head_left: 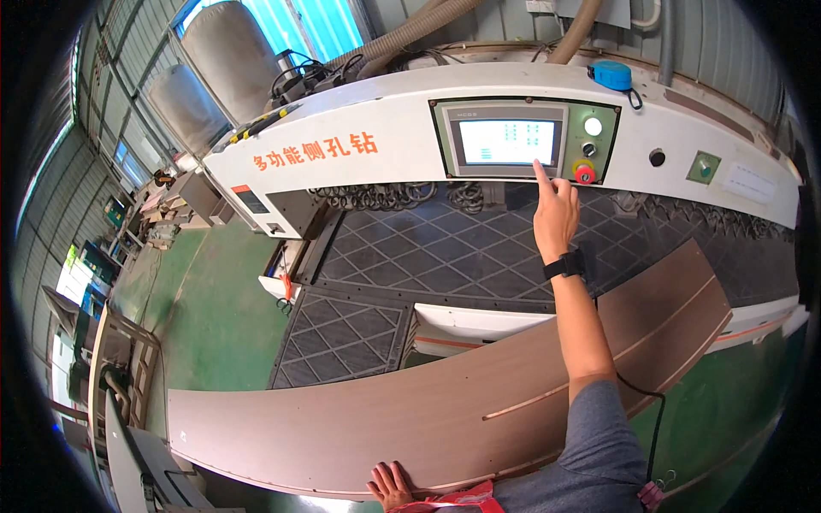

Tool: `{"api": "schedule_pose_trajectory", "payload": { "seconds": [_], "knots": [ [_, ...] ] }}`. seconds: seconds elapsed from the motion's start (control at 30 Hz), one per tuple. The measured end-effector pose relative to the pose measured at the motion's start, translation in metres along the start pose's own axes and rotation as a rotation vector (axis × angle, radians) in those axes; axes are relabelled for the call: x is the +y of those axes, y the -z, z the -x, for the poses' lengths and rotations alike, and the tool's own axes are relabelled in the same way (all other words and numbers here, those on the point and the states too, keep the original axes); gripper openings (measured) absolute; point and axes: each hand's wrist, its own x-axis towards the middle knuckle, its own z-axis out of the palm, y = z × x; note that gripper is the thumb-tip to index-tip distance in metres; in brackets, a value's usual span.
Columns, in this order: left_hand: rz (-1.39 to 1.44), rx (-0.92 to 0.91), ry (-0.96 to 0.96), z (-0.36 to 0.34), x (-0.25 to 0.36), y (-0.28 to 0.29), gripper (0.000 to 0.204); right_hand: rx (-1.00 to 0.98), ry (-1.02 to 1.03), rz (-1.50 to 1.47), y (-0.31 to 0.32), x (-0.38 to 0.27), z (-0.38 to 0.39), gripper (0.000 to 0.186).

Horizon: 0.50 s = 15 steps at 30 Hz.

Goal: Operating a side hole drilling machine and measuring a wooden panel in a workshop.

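My right hand [555,214] reaches up to the touchscreen [505,137], its index finger extended at the lower right of the display and the other fingers loosely bent, holding nothing. A red emergency button [584,173] sits just right of that finger on the green control panel. My left hand [389,486] rests with fingers spread on the near edge of a long pinkish-brown board [325,427], which has grooves at its right part and lies below my right arm.
The white machine [231,179] has a dark gridded bed [402,248], hoses above and a blue tape measure [612,75] on top. A black cable [657,419] hangs over the board. Wooden racks [128,359], stacked material and green floor [214,299] lie left; hanging scissors [285,303] are beside the bed.
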Motion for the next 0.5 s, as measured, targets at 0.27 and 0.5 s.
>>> {"api": "schedule_pose_trajectory", "payload": {
  "seconds": [0.27,0.5],
  "knots": [
    [0.234,-0.163,0.086,-0.005,0.006,0.013,0.136,0.001,-0.022,0.018,0.001,0.011,-0.008,0.067],
    [-0.236,0.121,-0.035,0.001,0.001,-0.018,0.138,0.040,0.018,0.059,0.007,0.005,-0.006,0.061]
  ]
}}
